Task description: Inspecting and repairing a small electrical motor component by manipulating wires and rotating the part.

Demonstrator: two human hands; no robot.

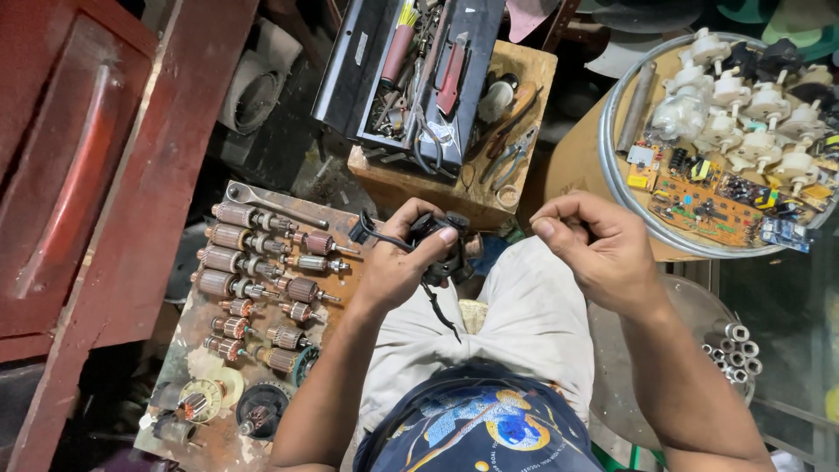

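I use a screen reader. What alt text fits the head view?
Seen from above, a seated person's left hand grips a small black motor part with trailing wires, the right hand pinched nearby. Rows of motor armatures lie on a board alongside.

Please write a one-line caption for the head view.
Left hand grips a black motor part; right hand pinches beside it.

Navy printed shirt [481, 428], pale beige shorts [516, 323], bare forearms.

Two hands: left [398, 267], right [594, 249]. One wrench [271, 205]. One open toolbox [411, 74]. One round tray [612, 166]. About sixteen armatures [253, 288] on one board [188, 332]; exact count uncertain.
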